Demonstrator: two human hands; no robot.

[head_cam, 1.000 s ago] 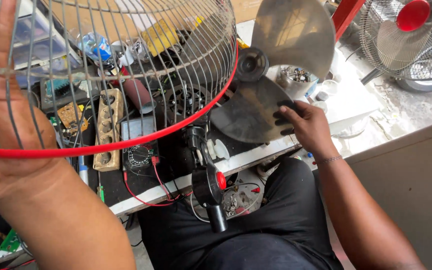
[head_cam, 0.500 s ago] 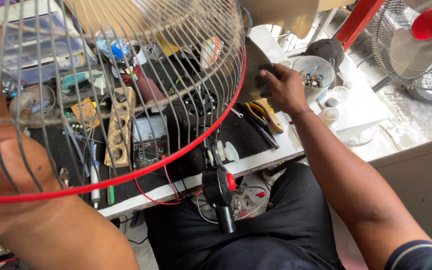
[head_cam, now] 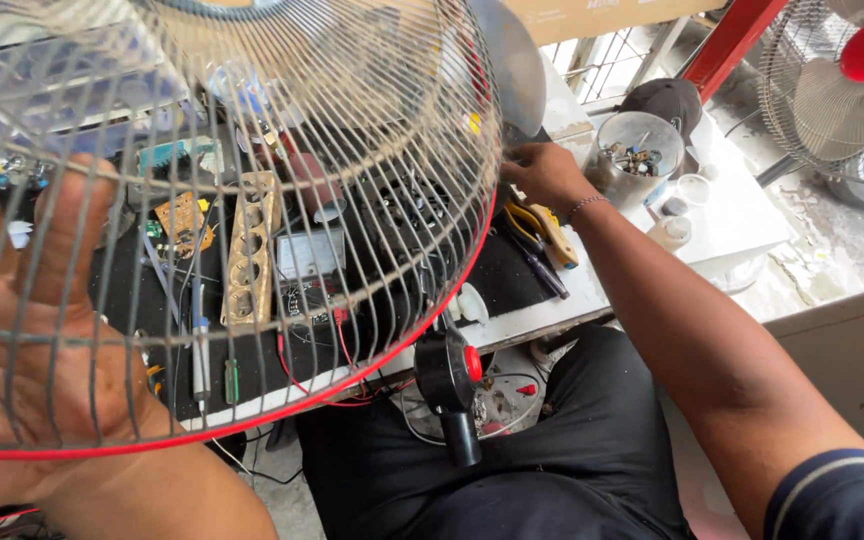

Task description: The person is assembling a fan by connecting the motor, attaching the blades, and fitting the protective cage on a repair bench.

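My left hand [head_cam: 42, 330] is at the left, palm spread against the inside of a large wire fan guard [head_cam: 352, 150] with a red rim. It holds the guard up close to the camera, over the workbench. My right hand [head_cam: 544, 175] reaches across the bench and grips the lower edge of a grey fan blade [head_cam: 517, 70] at the top of the view. Its fingertips are partly hidden behind the guard's rim. Pliers with yellow handles [head_cam: 547, 228] lie just below this hand.
A metal tin of small parts [head_cam: 637, 150], a dark cap [head_cam: 667, 100] and small white lids sit on the white bench end. A wooden block with holes [head_cam: 252, 250], a meter [head_cam: 312, 255] and wires crowd the black mat. A black-and-red tool [head_cam: 452, 375] hangs at the bench front. Another fan [head_cam: 842, 90] stands on the floor at the right.
My right hand has carried the fan blade from the middle of the bench up and away to the far side. The guard now fills more of the view.
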